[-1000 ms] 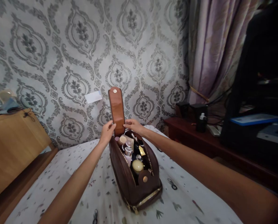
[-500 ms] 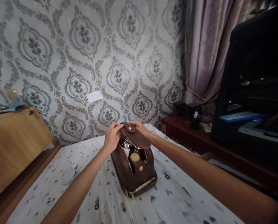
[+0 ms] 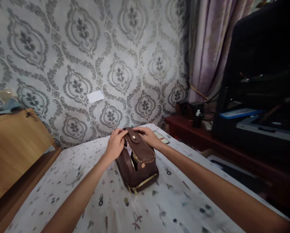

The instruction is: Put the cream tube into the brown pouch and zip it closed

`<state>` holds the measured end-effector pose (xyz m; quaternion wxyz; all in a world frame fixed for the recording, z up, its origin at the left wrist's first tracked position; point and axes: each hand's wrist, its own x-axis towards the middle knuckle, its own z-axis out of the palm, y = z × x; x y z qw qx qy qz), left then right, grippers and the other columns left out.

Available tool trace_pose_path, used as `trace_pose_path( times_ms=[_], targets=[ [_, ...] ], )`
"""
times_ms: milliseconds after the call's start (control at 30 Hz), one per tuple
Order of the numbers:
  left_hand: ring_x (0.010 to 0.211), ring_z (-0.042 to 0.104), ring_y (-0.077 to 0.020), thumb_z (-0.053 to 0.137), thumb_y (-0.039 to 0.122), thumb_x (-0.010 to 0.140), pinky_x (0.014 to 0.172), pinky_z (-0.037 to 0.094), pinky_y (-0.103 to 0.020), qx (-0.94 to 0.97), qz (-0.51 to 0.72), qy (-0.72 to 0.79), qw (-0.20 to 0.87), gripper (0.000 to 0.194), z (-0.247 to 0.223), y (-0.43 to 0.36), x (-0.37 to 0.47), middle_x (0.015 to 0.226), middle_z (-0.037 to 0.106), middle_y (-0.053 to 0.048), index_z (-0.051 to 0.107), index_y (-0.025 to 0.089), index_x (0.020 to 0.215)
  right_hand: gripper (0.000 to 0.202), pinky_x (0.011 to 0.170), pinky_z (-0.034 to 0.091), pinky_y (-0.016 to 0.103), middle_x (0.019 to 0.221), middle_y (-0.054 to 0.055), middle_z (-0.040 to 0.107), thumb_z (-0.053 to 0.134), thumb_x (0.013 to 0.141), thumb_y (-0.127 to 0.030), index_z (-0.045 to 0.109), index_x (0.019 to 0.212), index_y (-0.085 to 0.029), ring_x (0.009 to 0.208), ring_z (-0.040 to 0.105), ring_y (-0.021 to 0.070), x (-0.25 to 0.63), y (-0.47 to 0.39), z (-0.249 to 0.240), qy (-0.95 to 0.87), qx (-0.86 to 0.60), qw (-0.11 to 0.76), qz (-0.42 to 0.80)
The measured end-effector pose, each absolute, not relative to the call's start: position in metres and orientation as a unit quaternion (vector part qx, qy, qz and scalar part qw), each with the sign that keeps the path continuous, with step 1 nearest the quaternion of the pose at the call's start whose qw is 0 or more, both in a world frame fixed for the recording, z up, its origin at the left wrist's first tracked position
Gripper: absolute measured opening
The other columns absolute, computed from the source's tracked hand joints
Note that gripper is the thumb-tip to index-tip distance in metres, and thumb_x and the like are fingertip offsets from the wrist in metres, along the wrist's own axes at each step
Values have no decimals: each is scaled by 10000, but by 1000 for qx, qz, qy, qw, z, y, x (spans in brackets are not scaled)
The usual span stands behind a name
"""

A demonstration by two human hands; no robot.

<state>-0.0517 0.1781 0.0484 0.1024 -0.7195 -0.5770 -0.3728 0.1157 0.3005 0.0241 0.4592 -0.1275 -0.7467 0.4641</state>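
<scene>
A brown leather toiletry bag (image 3: 140,179) with brass zips sits on the patterned white bedsheet in front of me. Its top flap (image 3: 143,147), with a snap strap, lies lowered over most of the opening. Through a gap along the left side, part of the contents shows, but little can be made out. My left hand (image 3: 115,143) grips the far left rim of the bag, fingers bent and pressed together. On the far right side, my right hand (image 3: 147,136) holds the bag by the flap's back edge; some of its fingertips are hidden behind the leather.
A phone (image 3: 161,137) with a lit screen lies behind my right wrist. To the left stands a wooden headboard (image 3: 20,145). A dark red desk (image 3: 181,124) on the right bears a small bottle (image 3: 197,119) and a large black screen (image 3: 259,74). Patterned wallpaper rises behind the bed.
The bag's flap has come down over the opening, covering the silver-capped bottle and round yellowish item seen before. Both hands stay at the bag's far end. The phone has come into clearer view.
</scene>
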Motion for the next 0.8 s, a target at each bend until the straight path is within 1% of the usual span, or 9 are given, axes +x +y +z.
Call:
trace_pose_path(
  times_ms=[100,233,333,400,467,533,667,800],
  targets=[
    [1173,539,-252,413,96,884,1067,402,-415,-711,-382,-584,84,444,48,173,-50,1194,594,-105,669,212,1228,221,1058,432,449,1074,46,767,683,775,-280,786,968,-250,1085,660,280,119,295,20,-748,-138,476,442],
    [1186,533,-237,445,136,902,1074,395,-397,-698,-406,-584,79,378,47,158,-45,1197,590,-89,643,225,1212,239,1113,380,456,1153,53,747,664,805,-251,783,1013,-257,1169,631,285,124,286,12,-749,-151,493,416],
    [1159,536,-232,447,184,937,1028,414,-377,-681,-439,-578,98,306,45,135,-32,1174,586,-91,598,222,1201,257,1142,351,452,1204,58,731,653,816,-225,778,1038,-254,1219,611,281,125,282,8,-750,-158,501,402],
    [1084,547,-228,433,231,971,951,435,-360,-670,-451,-576,124,244,42,115,-20,1100,598,-86,581,226,1164,261,1138,363,447,1211,57,730,647,819,-214,775,1043,-253,1216,619,274,125,281,6,-751,-159,504,395],
    [973,549,-224,449,267,983,885,433,-357,-683,-428,-573,150,188,37,96,-7,955,610,-61,578,226,1115,262,1126,385,445,1213,48,731,647,818,-207,774,1042,-256,1214,625,269,124,281,5,-752,-161,508,389],
    [913,536,-227,507,287,969,851,423,-366,-707,-381,-570,174,172,32,83,6,876,611,-43,575,221,1112,267,1117,401,445,1219,40,730,649,816,-203,771,1047,-257,1215,628,264,123,282,5,-752,-163,512,381],
    [885,529,-236,595,266,928,800,419,-368,-719,-325,-581,202,219,22,79,20,865,632,-40,580,200,1136,283,1102,424,440,1230,41,726,630,829,-195,764,1071,-256,1205,639,252,123,283,3,-749,-167,525,368],
    [900,528,-241,608,214,913,805,432,-372,-715,-318,-588,206,143,18,84,23,894,655,-45,620,207,1056,305,1119,409,442,1284,45,699,602,850,-194,752,1105,-266,1252,610,245,126,278,-1,-745,-173,538,354]
  ],
)
